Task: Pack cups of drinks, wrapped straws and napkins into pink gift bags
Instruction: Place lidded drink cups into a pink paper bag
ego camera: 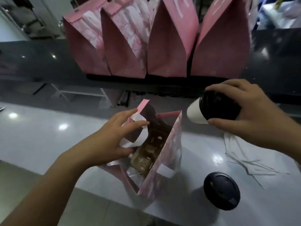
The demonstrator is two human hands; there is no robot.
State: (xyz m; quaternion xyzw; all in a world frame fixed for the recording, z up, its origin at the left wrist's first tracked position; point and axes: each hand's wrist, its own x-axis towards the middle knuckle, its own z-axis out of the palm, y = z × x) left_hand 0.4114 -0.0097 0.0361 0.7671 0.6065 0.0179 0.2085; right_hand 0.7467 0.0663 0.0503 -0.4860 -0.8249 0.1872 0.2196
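An open pink gift bag (169,154) stands on the white counter (40,136) in front of me. My left hand (114,137) grips its left wall and white handle, spreading the mouth. A brown cup carrier shows inside the bag. My right hand (247,111) holds a white cup with a black lid (216,110) by the lid, tilted, in the air just right of the bag's mouth. A second black-lidded cup (222,190) stands on the counter at the bag's right. White wrapped straws and napkins (241,154) lie right of the bag, under my right wrist.
Several closed pink gift bags (156,43) stand in a row on the dark raised ledge (40,62) behind the counter. Shelving and plastic-wrapped goods are blurred at the back.
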